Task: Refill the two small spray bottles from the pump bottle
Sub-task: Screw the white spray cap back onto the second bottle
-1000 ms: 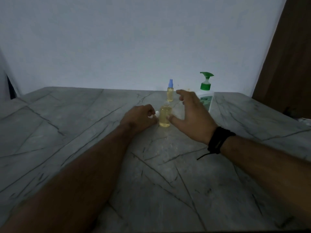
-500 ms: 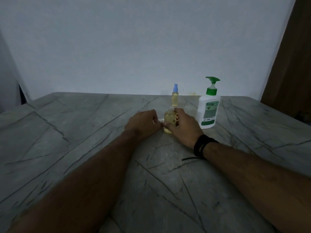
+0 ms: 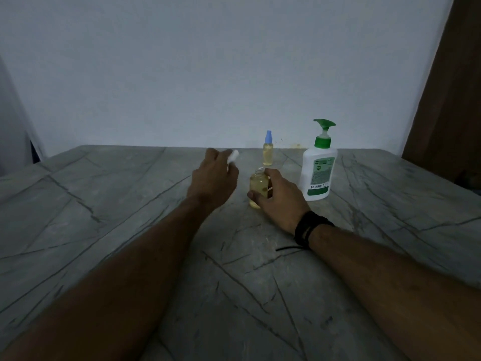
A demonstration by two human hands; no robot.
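Centre frame: your right hand (image 3: 279, 198) grips the open, light, slippery, tippable bottle (image 3: 258, 187) low on the table (image 3: 104, 217); your left hand (image 3: 214, 175) pinches its cap (image 3: 233, 156); keep holding the body.

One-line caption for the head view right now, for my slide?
Right hand steadies the uncapped spray bottle while left hand lifts its white cap.
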